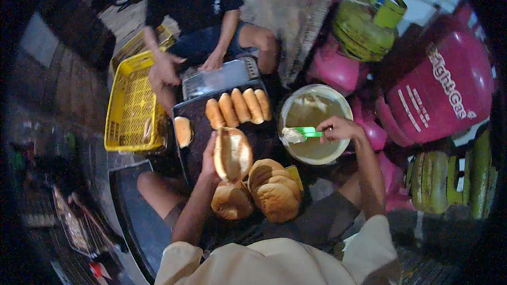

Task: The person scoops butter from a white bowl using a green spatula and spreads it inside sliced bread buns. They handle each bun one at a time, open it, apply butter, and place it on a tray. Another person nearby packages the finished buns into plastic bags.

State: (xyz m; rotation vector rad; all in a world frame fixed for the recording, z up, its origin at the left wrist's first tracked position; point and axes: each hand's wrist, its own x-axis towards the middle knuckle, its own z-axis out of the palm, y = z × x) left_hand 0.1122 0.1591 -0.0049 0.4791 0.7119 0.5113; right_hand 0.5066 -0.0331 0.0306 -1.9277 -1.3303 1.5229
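Observation:
My left hand (210,156) holds a split bread roll (233,154) spread apart, its pale inside facing up with a whitish patch on one half. In my right hand (341,129) is a green plastic spatula (311,131), its end loaded with a lump of pale cream (293,135). The spatula hangs over a round white tub (283,105) containing a light brown spread. Several slim, browned rolls (239,107) lie in a row on a dark tray (198,162), with one more roll (183,131) at its left edge. Nearer me sit several round buns (275,194).
Across the tray a person's hands (212,61) are near a clear-lidded box (222,78). A yellow plastic crate (130,103) stands at left. Pink gas cylinders (439,91) and green ones (366,23) crowd the right side. A dark tray (138,213) lies beside my left leg.

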